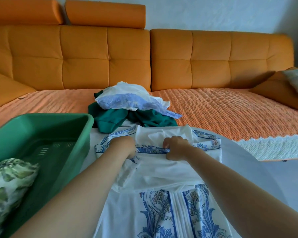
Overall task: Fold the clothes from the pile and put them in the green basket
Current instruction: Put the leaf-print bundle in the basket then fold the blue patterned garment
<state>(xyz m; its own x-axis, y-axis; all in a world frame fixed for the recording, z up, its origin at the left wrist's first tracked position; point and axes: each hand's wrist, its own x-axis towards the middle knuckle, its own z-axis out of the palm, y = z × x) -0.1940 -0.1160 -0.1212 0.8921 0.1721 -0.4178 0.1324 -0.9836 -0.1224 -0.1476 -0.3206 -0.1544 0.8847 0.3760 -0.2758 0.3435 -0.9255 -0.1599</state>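
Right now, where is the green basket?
In the head view, the green basket sits at the left, beside the blue-patterned garment; a leaf-print cloth lies inside it.

Smooth matt plastic basket (83, 127); soft printed cloth garment (162, 169); coarse woven bedspread (222, 110)

In front of you the white table (248, 170) carries the green basket (41, 120) at its near left and the white-and-blue garment (162, 213) spread down its middle, while the pile of clothes (132, 109) lies at its far edge on the orange sofa cover (222, 109).
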